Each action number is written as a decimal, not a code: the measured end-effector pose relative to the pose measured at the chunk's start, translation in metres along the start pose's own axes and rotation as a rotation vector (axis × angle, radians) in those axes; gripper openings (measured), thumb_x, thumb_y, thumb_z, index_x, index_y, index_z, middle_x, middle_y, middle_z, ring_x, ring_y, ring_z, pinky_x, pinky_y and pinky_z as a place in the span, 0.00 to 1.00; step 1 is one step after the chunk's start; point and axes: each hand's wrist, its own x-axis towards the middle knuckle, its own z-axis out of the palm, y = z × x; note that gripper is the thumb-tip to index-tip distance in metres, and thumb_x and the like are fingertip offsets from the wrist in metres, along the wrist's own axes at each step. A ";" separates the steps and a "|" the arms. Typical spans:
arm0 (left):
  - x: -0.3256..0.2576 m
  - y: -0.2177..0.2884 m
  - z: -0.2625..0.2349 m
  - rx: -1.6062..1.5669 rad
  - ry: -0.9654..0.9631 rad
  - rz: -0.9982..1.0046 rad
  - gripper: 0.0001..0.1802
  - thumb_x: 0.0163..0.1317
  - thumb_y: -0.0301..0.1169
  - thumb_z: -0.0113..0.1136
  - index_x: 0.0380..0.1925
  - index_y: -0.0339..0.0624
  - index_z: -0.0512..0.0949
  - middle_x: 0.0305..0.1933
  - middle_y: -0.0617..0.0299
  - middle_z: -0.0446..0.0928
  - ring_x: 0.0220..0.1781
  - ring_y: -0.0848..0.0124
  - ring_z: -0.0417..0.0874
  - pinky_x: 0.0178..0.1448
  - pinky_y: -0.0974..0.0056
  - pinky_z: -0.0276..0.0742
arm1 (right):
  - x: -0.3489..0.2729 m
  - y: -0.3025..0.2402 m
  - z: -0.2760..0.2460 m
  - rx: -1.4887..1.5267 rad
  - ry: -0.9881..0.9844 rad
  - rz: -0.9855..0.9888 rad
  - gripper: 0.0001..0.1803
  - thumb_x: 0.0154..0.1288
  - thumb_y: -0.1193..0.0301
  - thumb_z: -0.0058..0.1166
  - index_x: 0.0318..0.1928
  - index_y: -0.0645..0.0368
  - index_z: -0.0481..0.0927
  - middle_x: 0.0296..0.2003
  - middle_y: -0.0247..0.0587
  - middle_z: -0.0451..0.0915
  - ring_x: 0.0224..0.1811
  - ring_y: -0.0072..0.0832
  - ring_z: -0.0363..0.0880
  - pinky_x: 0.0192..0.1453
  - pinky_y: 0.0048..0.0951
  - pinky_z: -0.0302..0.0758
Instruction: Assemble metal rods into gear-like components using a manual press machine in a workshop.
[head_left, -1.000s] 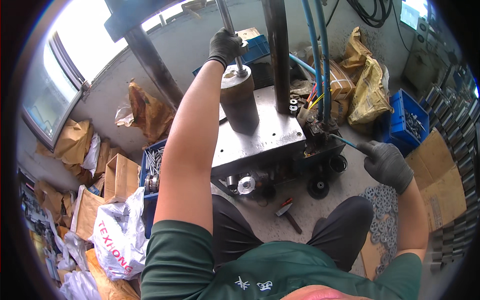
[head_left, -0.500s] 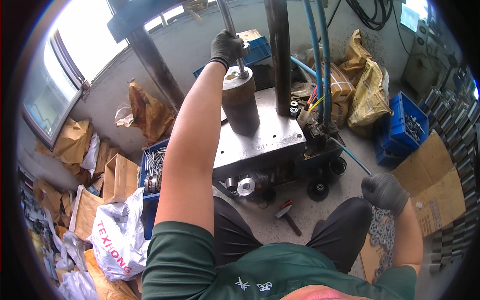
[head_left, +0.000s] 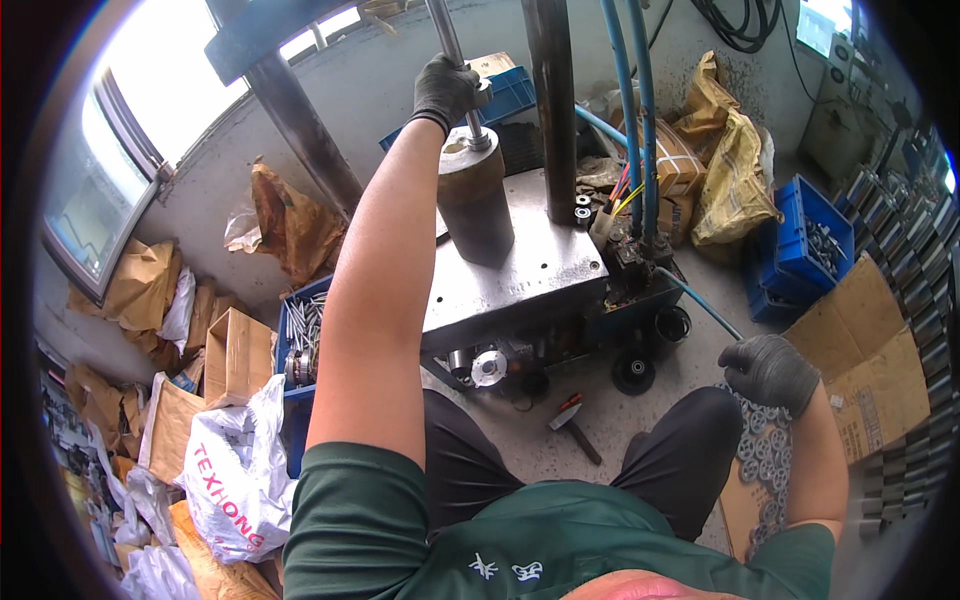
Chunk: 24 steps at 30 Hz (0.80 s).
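Observation:
My left hand (head_left: 446,90), in a dark grey glove, is closed round the upright metal rod (head_left: 447,35) of a press. A small round metal piece (head_left: 483,93) juts out beside its fingers. Below it, the rod's lower end meets the top of a thick dark steel cylinder (head_left: 474,205). That cylinder stands on a flat steel press bed (head_left: 540,260). Over on the right, my gloved right hand (head_left: 770,373) is wrapped round the end of a thin blue lever (head_left: 700,302), which runs from the pump unit beside the bed.
Steel columns (head_left: 550,110) and blue pipes (head_left: 645,120) rise around the bed. A hammer (head_left: 580,440) lies on the floor between my knees. Blue crates (head_left: 800,240), cardboard (head_left: 860,350) and flat metal rings (head_left: 765,450) are at right; a parts bin (head_left: 300,405) and sacks (head_left: 235,480) at left.
The whole view has shifted slightly. Both hands keep their grips, the left on the rod and the right on the lever; little else differs.

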 end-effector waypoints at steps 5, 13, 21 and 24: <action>-0.006 -0.002 -0.002 0.177 0.073 0.207 0.19 0.56 0.40 0.74 0.43 0.39 0.83 0.40 0.51 0.88 0.45 0.56 0.90 0.55 0.55 0.85 | 0.006 -0.001 0.002 0.138 0.153 0.048 0.10 0.61 0.70 0.60 0.42 0.56 0.88 0.32 0.55 0.86 0.36 0.52 0.86 0.44 0.47 0.83; 0.005 -0.014 -0.006 0.169 0.056 0.063 0.22 0.52 0.53 0.78 0.38 0.51 0.90 0.48 0.59 0.85 0.52 0.63 0.88 0.62 0.58 0.84 | 0.006 -0.002 0.000 0.109 0.087 0.020 0.11 0.59 0.71 0.60 0.43 0.56 0.88 0.30 0.55 0.85 0.34 0.52 0.86 0.43 0.48 0.82; 0.011 -0.024 -0.001 0.194 0.074 0.125 0.23 0.51 0.50 0.80 0.40 0.46 0.89 0.44 0.59 0.87 0.48 0.63 0.89 0.59 0.58 0.85 | 0.008 -0.001 0.000 0.108 0.102 0.030 0.12 0.58 0.71 0.61 0.44 0.56 0.88 0.29 0.54 0.85 0.34 0.52 0.86 0.43 0.47 0.83; 0.007 -0.026 -0.002 0.187 0.112 0.191 0.24 0.51 0.50 0.80 0.40 0.45 0.88 0.43 0.59 0.87 0.47 0.62 0.89 0.57 0.58 0.85 | 0.008 -0.001 0.001 0.110 0.099 -0.015 0.12 0.58 0.71 0.61 0.44 0.56 0.88 0.29 0.53 0.85 0.33 0.52 0.86 0.43 0.47 0.83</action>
